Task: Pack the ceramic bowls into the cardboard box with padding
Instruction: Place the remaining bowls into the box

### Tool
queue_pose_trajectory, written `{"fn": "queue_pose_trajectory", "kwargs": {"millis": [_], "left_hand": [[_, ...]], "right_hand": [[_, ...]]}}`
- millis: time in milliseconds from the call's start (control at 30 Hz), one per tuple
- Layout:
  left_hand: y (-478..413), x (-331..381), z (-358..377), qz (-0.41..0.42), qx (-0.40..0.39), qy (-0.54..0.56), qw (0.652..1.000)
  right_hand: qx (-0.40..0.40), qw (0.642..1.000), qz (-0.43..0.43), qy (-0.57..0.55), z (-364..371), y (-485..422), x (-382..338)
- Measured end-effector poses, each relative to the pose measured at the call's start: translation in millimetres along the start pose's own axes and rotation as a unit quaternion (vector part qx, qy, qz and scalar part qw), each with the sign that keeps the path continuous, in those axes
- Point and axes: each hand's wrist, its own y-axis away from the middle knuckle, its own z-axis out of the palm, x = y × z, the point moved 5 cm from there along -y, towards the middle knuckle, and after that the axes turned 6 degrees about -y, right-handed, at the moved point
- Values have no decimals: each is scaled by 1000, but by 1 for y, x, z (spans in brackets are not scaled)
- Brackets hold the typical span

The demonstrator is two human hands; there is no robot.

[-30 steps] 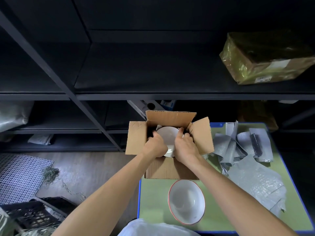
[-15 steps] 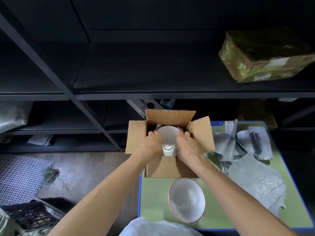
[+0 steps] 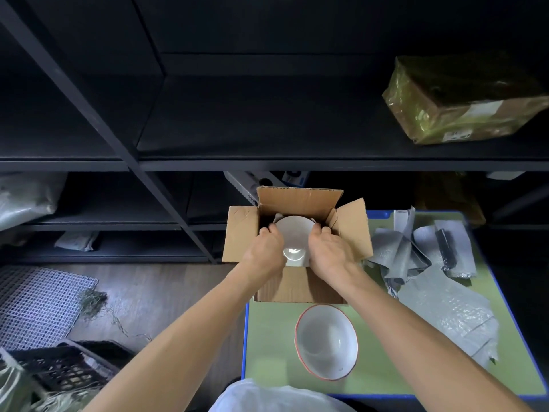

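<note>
Seating step: left hand (image 3: 265, 251) and right hand (image 3: 327, 251) clamp opposite rims of bowl (image 3: 293, 234), low inside box (image 3: 298, 289) at table's (image 3: 269, 355) 11 o'clock; next, likely: release, lay padding (image 3: 445, 307) from 3 o'clock, then second bowl (image 3: 326, 341) at 6.

Over the last second the two hands have spread apart inside the cardboard box (image 3: 297, 288). The left hand (image 3: 266, 252) has slid to the left rim of the white bowl (image 3: 294, 237) and the right hand (image 3: 328, 251) to its right rim, with their fingertips further back. More of the bowl's face shows between them, and it perhaps lies slightly flatter.
</note>
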Motion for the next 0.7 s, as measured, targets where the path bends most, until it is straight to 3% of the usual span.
{"fn": "queue_pose_trajectory", "kwargs": {"millis": [200,433,700], "left_hand": [[19,-1,-5,8,32,48,998],[61,11,-10,65,130,79,986],[96,51,1,120,183,65,974]], "right_hand": [[52,996,-69,-33,-10,25,3],[101,967,-179,-152,-14,72,24],[164,946,-208,-187,-13,119,56]]}}
